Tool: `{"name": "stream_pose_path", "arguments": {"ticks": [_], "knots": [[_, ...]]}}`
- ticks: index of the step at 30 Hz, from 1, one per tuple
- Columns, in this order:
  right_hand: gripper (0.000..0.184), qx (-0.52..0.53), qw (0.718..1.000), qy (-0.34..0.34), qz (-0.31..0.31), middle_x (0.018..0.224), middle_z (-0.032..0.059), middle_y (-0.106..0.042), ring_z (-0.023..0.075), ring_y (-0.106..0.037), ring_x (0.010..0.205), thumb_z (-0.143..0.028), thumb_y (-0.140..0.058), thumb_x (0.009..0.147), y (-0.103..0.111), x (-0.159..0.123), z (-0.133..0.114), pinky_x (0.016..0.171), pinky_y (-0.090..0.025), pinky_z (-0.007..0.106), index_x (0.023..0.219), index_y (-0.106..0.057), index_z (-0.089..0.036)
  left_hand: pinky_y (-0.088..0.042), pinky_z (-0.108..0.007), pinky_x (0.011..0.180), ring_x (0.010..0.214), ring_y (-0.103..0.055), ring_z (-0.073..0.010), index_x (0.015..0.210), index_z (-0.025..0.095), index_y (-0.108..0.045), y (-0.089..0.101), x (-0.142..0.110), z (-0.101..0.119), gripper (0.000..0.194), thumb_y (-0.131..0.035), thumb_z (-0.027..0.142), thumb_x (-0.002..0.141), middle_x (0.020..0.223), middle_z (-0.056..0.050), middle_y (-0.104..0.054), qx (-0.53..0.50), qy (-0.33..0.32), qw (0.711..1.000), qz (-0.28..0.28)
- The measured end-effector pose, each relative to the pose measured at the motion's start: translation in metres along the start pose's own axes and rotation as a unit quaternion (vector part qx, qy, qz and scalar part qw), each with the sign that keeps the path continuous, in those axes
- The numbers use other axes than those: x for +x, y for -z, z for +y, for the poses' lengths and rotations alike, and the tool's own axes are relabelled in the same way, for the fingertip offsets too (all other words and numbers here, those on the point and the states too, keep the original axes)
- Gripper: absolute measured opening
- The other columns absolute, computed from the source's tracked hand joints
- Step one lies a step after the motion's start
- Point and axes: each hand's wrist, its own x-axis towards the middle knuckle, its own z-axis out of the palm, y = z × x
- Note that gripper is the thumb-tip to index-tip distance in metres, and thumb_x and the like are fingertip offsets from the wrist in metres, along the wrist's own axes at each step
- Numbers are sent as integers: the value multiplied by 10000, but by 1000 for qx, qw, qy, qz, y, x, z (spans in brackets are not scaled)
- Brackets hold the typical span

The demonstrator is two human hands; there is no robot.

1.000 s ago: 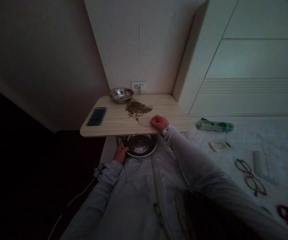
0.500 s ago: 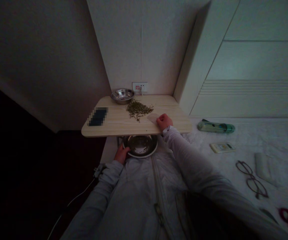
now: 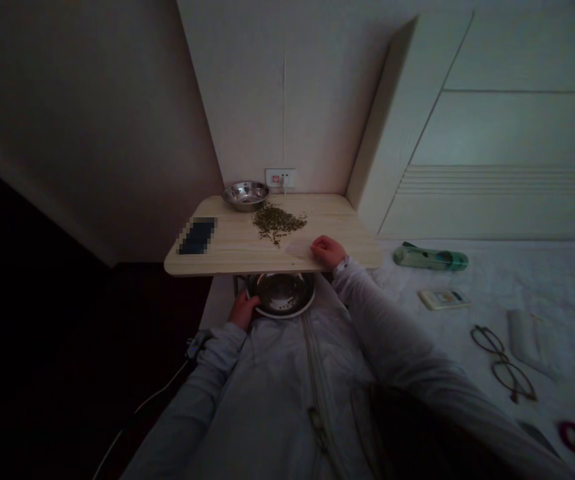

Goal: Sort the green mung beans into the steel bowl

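Observation:
A loose pile of small dark green grains lies on the light wooden table. My right hand is closed at the pile's near right side, pinching a thin, pale see-through sheet that reaches left over the tabletop. Its exact kind is hard to make out. Below the table's front edge, my left hand grips the left rim of a shiny metal bowl at my lap. A few grains show at the bottom of this bowl, whose far rim is partly under the table edge.
A second metal bowl stands at the table's back left, and a dark blurred-out rectangle lies at its left. On the white bedding to the right are a green bottle, a phone-like device, glasses and a pale case.
My right hand and the see-through sheet have come slightly nearer the table's front edge. The sheet now reaches a bit further left. My left hand keeps holding the bowl.

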Motion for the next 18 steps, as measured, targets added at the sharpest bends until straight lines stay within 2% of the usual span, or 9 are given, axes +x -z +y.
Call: {"name": "stream_pose_path", "arguments": {"ticks": [4, 9, 18], "knots": [[143, 23, 997, 18, -67, 494, -56, -520, 67, -437, 459, -317, -478, 626, -1, -2, 2, 485, -329, 201, 655, -453, -179, -439, -257, 515, 601, -565, -156, 793, 146, -551, 1, 2, -1, 323, -514, 129, 472, 603, 17, -583, -2, -2, 1000, -6], [198, 11, 996, 30, -80, 499, -53, -526, 71, -438, 470, -362, -495, 609, -2, 0, 7, 477, -314, 199, 673, -467, -177, -447, -269, 527, 601, -571, -160, 837, 154, -537, -1, -1, 0, 362, -509, 122, 477, 605, 21, -588, -20, 5, 1000, -2], [221, 63, 989, 26, -130, 484, -50, -525, 68, -429, 462, -364, -530, 579, -2, 0, 6, 482, -307, 205, 671, -477, -169, -442, -253, 516, 595, -568, -158, 797, 134, -541, -2, -2, 2, 330, -512, 120, 469, 575, 22, -577, -16, 0, 1000, -2]]}}
